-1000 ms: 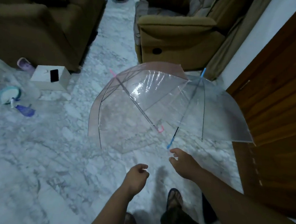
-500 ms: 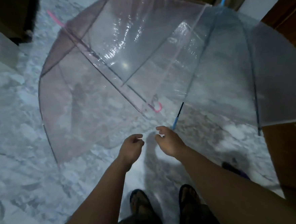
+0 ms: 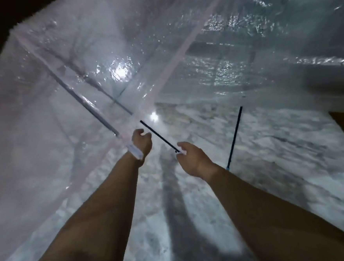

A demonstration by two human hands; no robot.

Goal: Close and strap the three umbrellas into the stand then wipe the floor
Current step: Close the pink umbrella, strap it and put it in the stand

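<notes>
Marble floor [image 3: 271, 164] beneath open umbrellas [image 3: 121, 52], none closed; right hand [image 3: 191, 159] pinches a shaft [image 3: 159, 136], left hand [image 3: 141, 141] loosely curled, empty.

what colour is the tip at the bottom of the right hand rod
Blue. The rod is dark, ending in a blue tip, seen in the head view.

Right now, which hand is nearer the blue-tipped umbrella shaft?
Right. The right hand sits just left of the blue-tipped umbrella shaft, fingers at a different dark rod. The left hand is farther left, by the pink-edged canopy.
</notes>
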